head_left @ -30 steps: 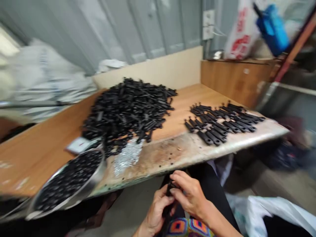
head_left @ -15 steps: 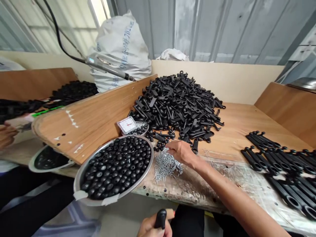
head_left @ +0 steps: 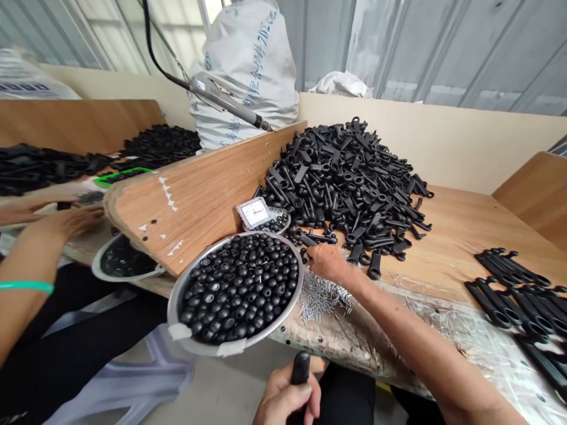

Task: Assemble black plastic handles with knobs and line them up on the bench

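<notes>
My left hand point(head_left: 283, 392) is low at the bottom, below the table edge, with its fingers wrapped round a black plastic crank handle point(head_left: 301, 369) that points upward. My right hand point(head_left: 330, 262) reaches in from the right over the table. Its fingers are drawn together at the back of a heap of small silver screws point(head_left: 323, 298), beside a few small black knobs and handles; whatever is between the fingertips is hidden. Left of the screws stands a metal bowl point(head_left: 175, 313) full of round black knobs point(head_left: 239, 283).
A large pile of black crank handles point(head_left: 345, 177) lies behind my right hand. More handles point(head_left: 509, 295) lie in rows at the right. A small clock point(head_left: 253, 212) leans by a smaller bowl at the wooden divider point(head_left: 212, 189). A hanging power screwdriver point(head_left: 230, 106) and a co-worker's arms point(head_left: 35, 248) are at left.
The whole view has swung left, bringing more of the co-worker's arms into sight. My right hand has shifted slightly toward the small knobs at the back of the screws. My left hand keeps the crank handle.
</notes>
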{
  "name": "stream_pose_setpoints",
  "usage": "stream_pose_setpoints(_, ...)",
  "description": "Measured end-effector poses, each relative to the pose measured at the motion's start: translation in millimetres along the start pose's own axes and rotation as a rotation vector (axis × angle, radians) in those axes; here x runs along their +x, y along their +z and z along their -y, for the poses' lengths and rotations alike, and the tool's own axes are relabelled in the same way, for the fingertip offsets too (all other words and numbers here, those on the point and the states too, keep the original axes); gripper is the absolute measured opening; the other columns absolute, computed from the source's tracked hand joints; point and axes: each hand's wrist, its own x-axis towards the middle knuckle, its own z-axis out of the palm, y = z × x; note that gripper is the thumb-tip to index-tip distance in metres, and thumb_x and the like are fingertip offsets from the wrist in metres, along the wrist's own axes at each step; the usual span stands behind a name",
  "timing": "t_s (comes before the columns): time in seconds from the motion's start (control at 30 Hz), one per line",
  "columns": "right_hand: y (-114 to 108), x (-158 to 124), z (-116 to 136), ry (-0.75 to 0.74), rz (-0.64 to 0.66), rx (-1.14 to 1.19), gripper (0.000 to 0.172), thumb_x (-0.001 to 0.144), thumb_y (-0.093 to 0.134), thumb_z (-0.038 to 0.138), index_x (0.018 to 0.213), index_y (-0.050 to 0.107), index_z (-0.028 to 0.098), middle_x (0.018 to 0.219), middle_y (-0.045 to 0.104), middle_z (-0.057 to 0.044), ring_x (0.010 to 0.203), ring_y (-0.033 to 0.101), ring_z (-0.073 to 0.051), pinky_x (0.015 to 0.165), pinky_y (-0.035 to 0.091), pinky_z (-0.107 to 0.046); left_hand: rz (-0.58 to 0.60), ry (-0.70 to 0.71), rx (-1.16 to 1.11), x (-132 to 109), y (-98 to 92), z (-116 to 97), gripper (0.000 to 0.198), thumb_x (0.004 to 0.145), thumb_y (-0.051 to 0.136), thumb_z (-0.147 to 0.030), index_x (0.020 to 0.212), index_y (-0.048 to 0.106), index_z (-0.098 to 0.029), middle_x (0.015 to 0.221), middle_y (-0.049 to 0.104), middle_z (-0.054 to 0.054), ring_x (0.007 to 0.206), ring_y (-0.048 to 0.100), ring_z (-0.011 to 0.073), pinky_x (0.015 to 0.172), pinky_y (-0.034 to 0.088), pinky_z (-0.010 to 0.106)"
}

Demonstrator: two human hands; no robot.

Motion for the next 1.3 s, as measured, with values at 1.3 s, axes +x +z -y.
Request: stream_pose_setpoints(1.3,71.1,-331.5,-50.1,0.112,-0.627,1.748,0.019,0.078,0.065,0.022,0.096,0.069,0.021,0.073,0.065,-0.003,0.059,0.059,-0.012,0.046,0.049,-0.020,0.151,0.153,0.657,-10.0,150.8,66.1,0.016,0.085,0.048,-0.032,0.084,0.053,-0.018,0.059,0.048,-0.005,0.048,0.039,0.0067,0.048,0.034,0.018)
